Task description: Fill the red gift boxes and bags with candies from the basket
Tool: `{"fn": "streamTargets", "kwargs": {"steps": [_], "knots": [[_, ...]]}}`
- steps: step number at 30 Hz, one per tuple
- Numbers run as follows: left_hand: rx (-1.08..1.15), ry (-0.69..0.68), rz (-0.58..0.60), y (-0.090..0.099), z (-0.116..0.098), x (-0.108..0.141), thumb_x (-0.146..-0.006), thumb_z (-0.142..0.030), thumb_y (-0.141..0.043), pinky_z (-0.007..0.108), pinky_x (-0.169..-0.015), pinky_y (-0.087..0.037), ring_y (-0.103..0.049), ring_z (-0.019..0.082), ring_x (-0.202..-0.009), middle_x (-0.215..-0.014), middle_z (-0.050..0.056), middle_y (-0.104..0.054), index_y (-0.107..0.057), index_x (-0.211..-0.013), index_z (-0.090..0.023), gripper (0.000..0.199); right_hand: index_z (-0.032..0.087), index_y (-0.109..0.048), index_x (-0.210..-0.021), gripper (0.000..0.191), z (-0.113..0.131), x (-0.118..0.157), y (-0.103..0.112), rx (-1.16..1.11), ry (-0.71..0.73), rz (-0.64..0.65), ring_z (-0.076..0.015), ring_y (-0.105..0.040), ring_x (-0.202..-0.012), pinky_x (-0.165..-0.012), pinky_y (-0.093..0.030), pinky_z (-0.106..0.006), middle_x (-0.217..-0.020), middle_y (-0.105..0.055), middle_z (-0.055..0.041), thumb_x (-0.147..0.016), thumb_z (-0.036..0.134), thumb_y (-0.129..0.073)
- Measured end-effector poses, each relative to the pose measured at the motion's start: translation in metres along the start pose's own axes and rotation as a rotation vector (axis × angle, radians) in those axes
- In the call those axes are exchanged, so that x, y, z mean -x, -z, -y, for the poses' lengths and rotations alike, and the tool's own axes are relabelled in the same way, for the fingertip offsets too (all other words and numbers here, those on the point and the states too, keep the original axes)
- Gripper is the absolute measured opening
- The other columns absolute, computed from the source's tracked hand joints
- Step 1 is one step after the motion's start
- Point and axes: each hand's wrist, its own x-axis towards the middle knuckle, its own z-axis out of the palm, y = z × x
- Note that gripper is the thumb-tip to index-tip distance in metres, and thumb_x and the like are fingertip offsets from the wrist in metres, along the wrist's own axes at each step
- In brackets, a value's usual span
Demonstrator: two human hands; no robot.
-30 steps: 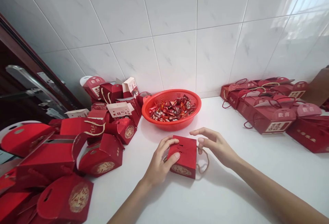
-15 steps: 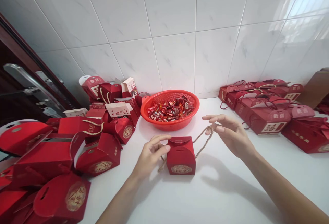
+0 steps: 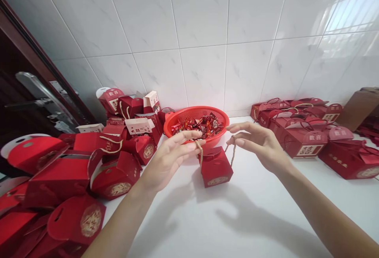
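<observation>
A small red gift box (image 3: pixel 217 170) with a gold round emblem hangs tilted just above the white table, its shadow falling apart from it. My left hand (image 3: pixel 168 159) pinches the twisted rope handle (image 3: pixel 201 159) on the box's left side. The other rope handle (image 3: pixel 233 156) is pinched between the fingertips of my right hand (image 3: pixel 260 145). Directly behind the box is an orange-red plastic basket (image 3: pixel 174 116) filled with wrapped candies (image 3: pixel 211 125); my left fingers overlap its front rim.
Many red gift boxes (image 3: pixel 115 177) crowd the left side, several with flaps up. Rows of closed boxes (image 3: pixel 299 137) stand at right, near a brown cardboard box (image 3: pixel 359 108). A tiled wall (image 3: pixel 204 72) bounds the back; a door handle (image 3: pixel 38 88) is at left.
My left hand has moved from the box's side to its left rope handle. The box has risen off the table, tilted and shifted slightly right and toward the basket.
</observation>
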Motion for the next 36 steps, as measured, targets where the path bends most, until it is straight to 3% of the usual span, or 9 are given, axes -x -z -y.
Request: {"fn": "streamTargets", "kwargs": {"steps": [8,12,17,21,24,31,34,36], "knots": [[-0.067,-0.035,0.202,-0.039,-0.004,-0.022,-0.084,-0.032,-0.070,0.042,-0.100,-0.049,-0.061,0.028,-0.115,-0.119,0.008,-0.066,-0.068,-0.112,-0.017,0.032,0.025,-0.062,-0.107,0.027,0.010,0.000,-0.031,0.285,0.044,-0.015,-0.0202,-0.072,-0.081,-0.075,-0.059,-0.037,-0.106,-0.070,-0.0042,-0.082,0.029,-0.071],[-0.049,-0.037,0.243,-0.047,0.000,-0.028,-0.083,-0.031,-0.071,0.043,-0.101,-0.048,-0.059,0.029,-0.118,-0.118,0.009,-0.065,-0.066,-0.115,-0.017,0.035,0.026,-0.062,-0.108,0.027,0.006,0.002,-0.031,0.332,0.034,-0.080,-0.0182,-0.070,-0.079,-0.072,-0.059,-0.035,-0.118,-0.065,-0.0056,-0.081,0.025,-0.067],[-0.081,-0.043,0.278,-0.055,0.010,-0.031,-0.079,-0.028,-0.074,0.045,-0.105,-0.045,-0.056,0.032,-0.125,-0.117,0.010,-0.067,-0.066,-0.110,-0.019,0.034,0.024,-0.060,-0.107,0.031,0.002,0.006,-0.024,0.235,-0.024,-0.085,-0.0167,-0.069,-0.076,-0.073,-0.058,-0.035,-0.110,-0.067,-0.0046,-0.077,0.020,-0.065],[-0.137,-0.101,0.322,-0.062,0.018,-0.027,-0.075,-0.023,-0.075,0.044,-0.109,-0.045,-0.057,0.030,-0.125,-0.129,0.009,-0.061,-0.067,-0.109,-0.021,0.035,0.023,-0.058,-0.106,0.033,0.000,0.010,-0.017,0.118,-0.138,-0.064,-0.0196,-0.071,-0.076,-0.069,-0.059,-0.035,-0.094,-0.071,-0.0027,-0.074,0.018,-0.066],[-0.130,-0.164,0.380,-0.064,0.026,-0.027,-0.076,-0.021,-0.073,0.043,-0.111,-0.044,-0.054,0.029,-0.129,-0.134,0.008,-0.057,-0.068,-0.111,-0.022,0.035,0.023,-0.059,-0.106,0.032,-0.002,0.015,-0.013,0.083,-0.137,-0.067,-0.0202,-0.073,-0.077,-0.071,-0.060,-0.036,-0.090,-0.073,-0.0019,-0.076,0.018,-0.067],[-0.038,-0.188,0.508,-0.074,0.038,-0.039,-0.079,-0.024,-0.072,0.047,-0.114,-0.041,-0.048,0.031,-0.137,-0.143,0.008,-0.053,-0.067,-0.117,-0.024,0.038,0.022,-0.063,-0.098,0.023,-0.001,0.025,-0.001,0.128,-0.108,-0.213,-0.0171,-0.073,-0.079,-0.071,-0.062,-0.034,-0.122,-0.067,-0.0065,-0.076,0.020,-0.068],[-0.045,-0.163,0.506,-0.078,0.042,-0.041,-0.079,-0.025,-0.074,0.048,-0.114,-0.042,-0.046,0.032,-0.139,-0.151,0.009,-0.045,-0.068,-0.117,-0.025,0.039,0.021,-0.063,-0.093,0.017,-0.001,0.029,0.012,0.149,-0.090,-0.301,-0.0134,-0.071,-0.072,-0.067,-0.061,-0.033,-0.133,-0.060,-0.0084,-0.076,0.022,-0.067],[-0.087,-0.120,0.484,-0.077,0.046,-0.040,-0.078,-0.026,-0.076,0.049,-0.111,-0.045,-0.045,0.034,-0.140,-0.156,0.009,-0.039,-0.068,-0.119,-0.026,0.042,0.021,-0.064,-0.089,0.015,-0.001,0.033,0.026,0.189,-0.060,-0.381,-0.0115,-0.069,-0.068,-0.065,-0.059,-0.031,-0.131,-0.061,-0.0085,-0.074,0.022,-0.068]]}}
